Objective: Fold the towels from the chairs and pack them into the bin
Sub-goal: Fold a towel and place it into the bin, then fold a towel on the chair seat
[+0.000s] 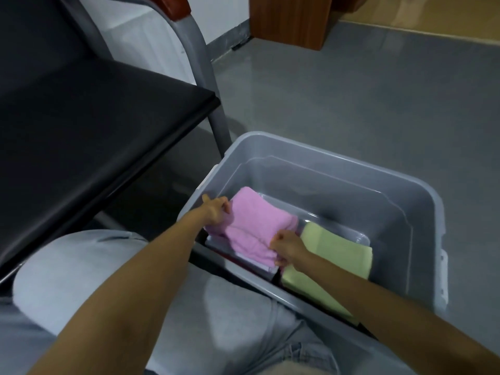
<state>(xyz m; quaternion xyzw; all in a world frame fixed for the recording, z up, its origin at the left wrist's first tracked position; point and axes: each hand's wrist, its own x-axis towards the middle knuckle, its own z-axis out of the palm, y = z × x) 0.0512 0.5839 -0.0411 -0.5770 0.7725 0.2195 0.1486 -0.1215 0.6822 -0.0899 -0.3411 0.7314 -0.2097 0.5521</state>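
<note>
Grey floor (351, 90) across the upper right. At left, a black-seated chair (94, 117) on a grey tube frame, with a red-brown armrest (173, 6) at the top edge. On the floor just beside the chair leg, a translucent grey plastic bin (351, 190), open-topped, its near rim close against knees in light grey trousers (81, 280). Far off at the top, the base of a wooden cabinet (292, 20). Inside the bin, along the near wall, a folded green towel (335, 247) lying flat on the right. Just beside it on the left, a folded pink towel (251, 226) atop a stack with a white edge and something dark red underneath; cannot tell what those layers are. At the pink towel's far left corner, the left hand (216, 211), fingers curled round the fabric, thumb raised. At its near right corner, the right hand (288, 249), fingers bent in a pinch on the cloth.
</note>
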